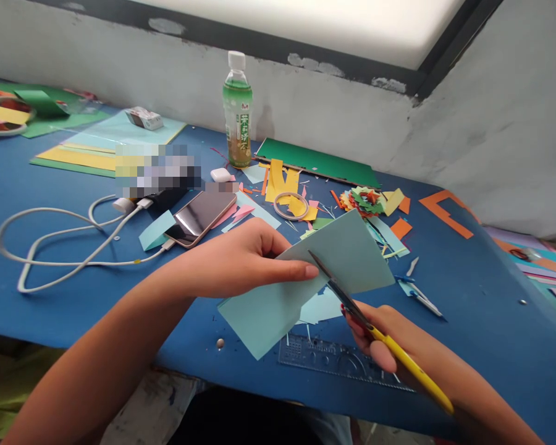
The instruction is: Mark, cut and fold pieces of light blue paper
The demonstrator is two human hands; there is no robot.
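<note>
Light-blue paper in your left fingers, yellow-handled scissors in your right.
Your left hand (254,256) pinches the light-blue paper (278,315), thumb on top, other fingers partly hidden behind it; the sheet is held up over the front of the worktop (482,309). Your right hand (375,330) is clamped around the scissors (401,353), their blades at the paper, tip just beside your left thumb. Below your hands lie light-blue offcuts (324,307) and a clear ruler (315,355), partly covered by your right hand. Right of the paper is a blue-and-white drawing tool (424,297). Beyond your left wrist rests a phone (201,216); past the paper lie a tape ring (291,218) and a paper rosette (366,201). Farther back, a green-labelled bottle (238,123) stands upright near the wall (315,105).
</note>
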